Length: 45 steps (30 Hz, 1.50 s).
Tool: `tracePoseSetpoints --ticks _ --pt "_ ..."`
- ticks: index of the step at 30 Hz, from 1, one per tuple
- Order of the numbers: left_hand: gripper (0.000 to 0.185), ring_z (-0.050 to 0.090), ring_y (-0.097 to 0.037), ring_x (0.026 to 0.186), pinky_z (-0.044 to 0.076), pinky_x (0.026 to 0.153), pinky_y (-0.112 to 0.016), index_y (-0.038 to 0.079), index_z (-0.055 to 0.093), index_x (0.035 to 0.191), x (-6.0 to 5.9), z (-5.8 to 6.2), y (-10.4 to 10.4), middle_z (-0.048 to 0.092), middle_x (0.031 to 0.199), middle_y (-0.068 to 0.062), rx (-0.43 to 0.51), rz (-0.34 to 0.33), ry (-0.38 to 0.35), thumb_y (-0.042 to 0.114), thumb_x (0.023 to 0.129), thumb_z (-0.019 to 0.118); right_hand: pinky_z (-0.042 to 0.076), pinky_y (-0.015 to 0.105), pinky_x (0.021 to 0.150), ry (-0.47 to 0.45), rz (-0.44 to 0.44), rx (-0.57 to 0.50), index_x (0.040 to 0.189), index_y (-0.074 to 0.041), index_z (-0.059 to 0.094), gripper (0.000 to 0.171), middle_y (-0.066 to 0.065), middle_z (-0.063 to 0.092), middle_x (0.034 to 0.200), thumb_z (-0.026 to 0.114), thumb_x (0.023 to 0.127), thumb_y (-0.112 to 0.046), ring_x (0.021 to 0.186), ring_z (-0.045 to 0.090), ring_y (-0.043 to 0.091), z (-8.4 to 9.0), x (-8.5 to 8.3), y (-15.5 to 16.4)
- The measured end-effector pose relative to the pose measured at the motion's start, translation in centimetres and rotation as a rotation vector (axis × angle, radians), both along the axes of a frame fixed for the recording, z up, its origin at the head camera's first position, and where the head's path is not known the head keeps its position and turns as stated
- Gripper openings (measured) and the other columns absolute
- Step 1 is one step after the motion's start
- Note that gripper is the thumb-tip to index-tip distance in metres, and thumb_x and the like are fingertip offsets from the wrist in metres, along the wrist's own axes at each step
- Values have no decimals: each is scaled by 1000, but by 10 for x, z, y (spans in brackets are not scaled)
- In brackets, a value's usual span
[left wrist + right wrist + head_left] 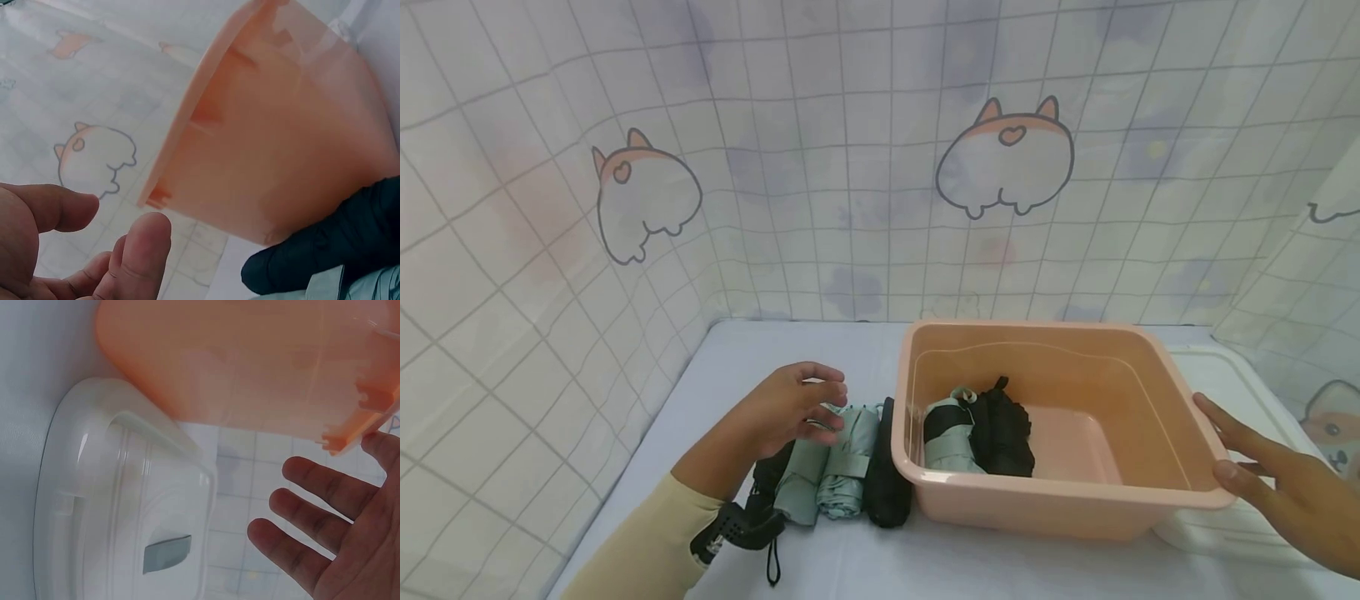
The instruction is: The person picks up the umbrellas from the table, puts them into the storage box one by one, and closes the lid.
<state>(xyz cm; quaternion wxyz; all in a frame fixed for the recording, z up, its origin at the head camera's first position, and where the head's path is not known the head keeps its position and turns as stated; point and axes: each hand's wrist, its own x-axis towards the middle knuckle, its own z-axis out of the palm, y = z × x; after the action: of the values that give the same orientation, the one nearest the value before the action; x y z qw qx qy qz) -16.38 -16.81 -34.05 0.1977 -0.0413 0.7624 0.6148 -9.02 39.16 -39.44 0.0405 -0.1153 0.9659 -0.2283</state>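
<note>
**Ana:** Folded umbrellas (pixel 838 467) lie in a row on the worktop (pixel 1000 567), just left of the peach plastic basin (pixel 1150 350). Two pale green ones sit in the middle, a black one (pixel 886 479) on the basin side, another dark one under the left wrist.

**Ben:** How close is that black one to the basin's edge?

**Ana:** It touches, or all but touches, the basin's left wall; the left wrist view shows its dark cloth right under the outer wall. No free gap on that side.

**Ben:** And the left hand?

**Ana:** The left hand (pixel 793 408) hovers over the far ends of the green umbrellas, fingers (pixel 140 250) loosely curled and a little apart, pinching nothing. Whether they touch the cloth cannot be told.

**Ben:** The right?

**Ana:** The right hand (pixel 1277 483) is at the basin's right rim, fingers (pixel 312 481) straight and spread, the thumb against the near right corner.

**Ben:** What lies inside the basin?

**Ana:** A green-and-black folded umbrella (pixel 946 433) and a black one (pixel 1000 433), both against the left wall; the right half of the floor is bare.

**Ben:** Room around it?

**Ana:** A white lid (pixel 1240 375) lies flat under the right edge. The patterned curtain (pixel 880 167) closes in behind and on both sides; open worktop remains in front.
</note>
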Motion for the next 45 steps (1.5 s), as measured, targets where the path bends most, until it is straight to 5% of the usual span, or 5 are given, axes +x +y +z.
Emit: tracePoseSetpoints --ticks 9,20,45 --pt "38 70 -30 91 62 77 -40 4 53 136 1 -7 -26 61 121 -20 -5 9 9 20 103 61 50 68 53 3 -10 -4 165 -31 -1 73 49 39 140 47 110 -35 100 59 66 4 0 -5" --pt "43 70 -28 87 62 76 -41 0 50 137 7 -16 -47 62 118 -24 -36 11 4 19 101 62 53 60 51 -39 -31 -1 164 -30 -4 73 48 35 143 45 110 -39 102 58 67 3 -2 -6" --pt "46 71 -33 90 62 75 -40 -1 50 134 14 -41 -77 66 120 -23 -294 103 46 25 100 66 53 58 49 10 -9 8 165 -29 -1 72 49 40 139 46 110 -34 99 59 67 4 4 -4"
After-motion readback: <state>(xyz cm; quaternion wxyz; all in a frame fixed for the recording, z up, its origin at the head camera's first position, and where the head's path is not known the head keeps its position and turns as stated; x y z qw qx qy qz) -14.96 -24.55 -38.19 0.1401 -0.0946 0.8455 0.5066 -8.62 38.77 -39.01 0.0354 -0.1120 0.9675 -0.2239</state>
